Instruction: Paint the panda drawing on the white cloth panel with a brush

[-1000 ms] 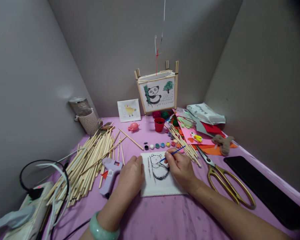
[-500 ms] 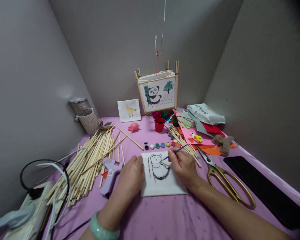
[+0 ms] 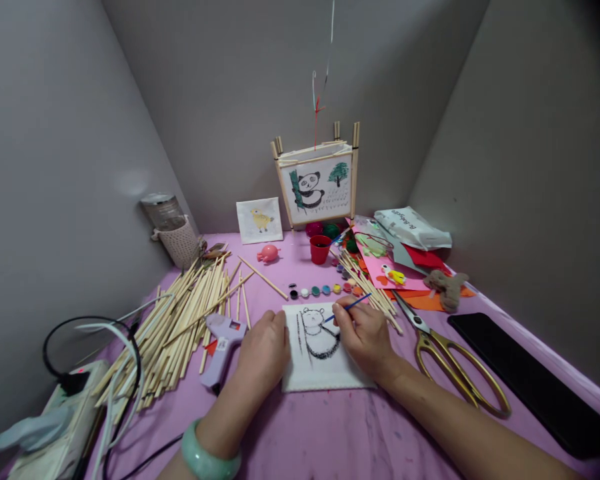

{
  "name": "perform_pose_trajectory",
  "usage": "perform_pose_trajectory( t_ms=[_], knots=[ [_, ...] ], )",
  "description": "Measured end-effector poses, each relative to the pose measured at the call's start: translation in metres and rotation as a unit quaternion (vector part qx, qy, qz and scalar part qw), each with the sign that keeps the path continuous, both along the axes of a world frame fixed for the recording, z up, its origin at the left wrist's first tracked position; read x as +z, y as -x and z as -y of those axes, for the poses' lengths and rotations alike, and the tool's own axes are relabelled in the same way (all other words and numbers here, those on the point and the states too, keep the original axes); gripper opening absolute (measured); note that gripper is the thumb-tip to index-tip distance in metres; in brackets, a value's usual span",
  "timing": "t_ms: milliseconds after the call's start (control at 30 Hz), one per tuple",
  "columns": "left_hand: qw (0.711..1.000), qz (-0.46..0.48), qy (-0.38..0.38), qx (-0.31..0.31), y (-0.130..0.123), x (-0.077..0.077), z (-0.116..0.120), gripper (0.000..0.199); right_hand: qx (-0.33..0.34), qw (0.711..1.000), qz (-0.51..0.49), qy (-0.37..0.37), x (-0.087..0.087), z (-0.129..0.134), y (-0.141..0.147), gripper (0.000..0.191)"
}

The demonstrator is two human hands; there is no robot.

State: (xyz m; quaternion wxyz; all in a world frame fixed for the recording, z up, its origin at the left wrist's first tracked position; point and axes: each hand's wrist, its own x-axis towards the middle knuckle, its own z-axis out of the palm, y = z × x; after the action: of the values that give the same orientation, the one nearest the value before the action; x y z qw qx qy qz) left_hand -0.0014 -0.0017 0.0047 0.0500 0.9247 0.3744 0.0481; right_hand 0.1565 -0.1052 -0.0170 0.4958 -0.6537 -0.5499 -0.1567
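A white canvas panel (image 3: 300,377) lies on the purple tabletop in front of me, bearing a black outline of a panda beside two upright strokes. My right hand (image 3: 366,333) rests on its right side, closed around a thin blue paintbrush (image 3: 351,307) whose tip meets the drawing near the panda's neck. Along the left edge of the panel, my left hand (image 3: 265,347) is closed, with thumb and curled fingers gripping that edge. Just beyond the panel sits a row of small paint pots (image 3: 316,291) in several colours.
Wooden sticks (image 3: 195,327) and a lilac glue gun (image 3: 223,347) lie to the left, near a power strip (image 3: 80,407) with cables. Gold-handled scissors (image 3: 450,363) and a black slab (image 3: 525,380) are at right. Behind stand a red cup (image 3: 320,249) and a hanging panda lantern (image 3: 316,187).
The right hand and paintbrush have shifted slightly left over the panda drawing. The left hand stays at the panel's edge. The whole view has moved very slightly.
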Motion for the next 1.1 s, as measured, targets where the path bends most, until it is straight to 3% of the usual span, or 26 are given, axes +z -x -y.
perform_pose_trajectory(
  t_ms=[367,833,1100],
  knots=[
    [1.0,-0.007,0.002,0.0,0.0,0.002,0.0,0.019,0.0,0.996,-0.072,0.056,0.001,0.0,0.006,0.028],
    [1.0,-0.01,-0.001,0.002,0.0,0.001,0.0,0.019,0.047,0.989,-0.124,0.069,0.002,-0.002,0.012,0.025],
    [1.0,-0.012,0.006,0.004,-0.001,0.004,0.001,0.018,0.04,0.987,-0.139,0.071,0.002,-0.002,0.011,0.024]
  ],
)
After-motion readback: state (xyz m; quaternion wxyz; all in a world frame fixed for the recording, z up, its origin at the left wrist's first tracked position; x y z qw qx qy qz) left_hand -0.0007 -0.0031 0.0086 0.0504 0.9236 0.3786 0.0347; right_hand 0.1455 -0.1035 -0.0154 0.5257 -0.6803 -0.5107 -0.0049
